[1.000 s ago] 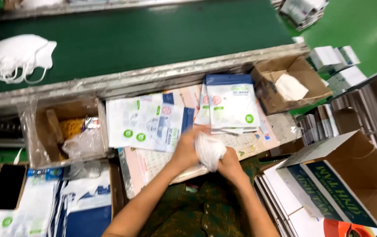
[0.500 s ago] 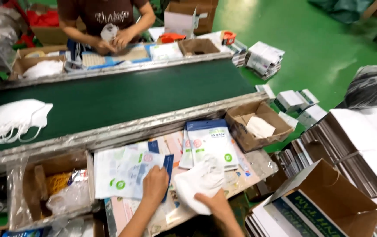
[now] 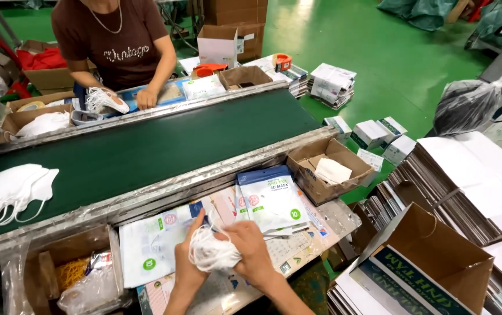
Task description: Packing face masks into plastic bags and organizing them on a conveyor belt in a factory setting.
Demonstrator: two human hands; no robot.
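Both hands hold the bunched white masks (image 3: 213, 252) between them above the tabletop's (image 3: 344, 219) near edge, left hand (image 3: 191, 256) under, right hand (image 3: 254, 248) clasped over; the pouch stack (image 3: 271, 201) lies just beyond the right hand

Green conveyor belt (image 3: 146, 149) runs across the bench, a pile of white masks (image 3: 6, 192) sits on its left end. Co-worker in a brown shirt (image 3: 114, 35) stands on the far side. Open cardboard box (image 3: 330, 172) right of the belt holds white sheets. Small white cartons (image 3: 373, 134) lie on the green floor (image 3: 391, 52). Flat carton stacks (image 3: 467, 186) at right, orange tape dispenser (image 3: 283, 61) behind the belt.
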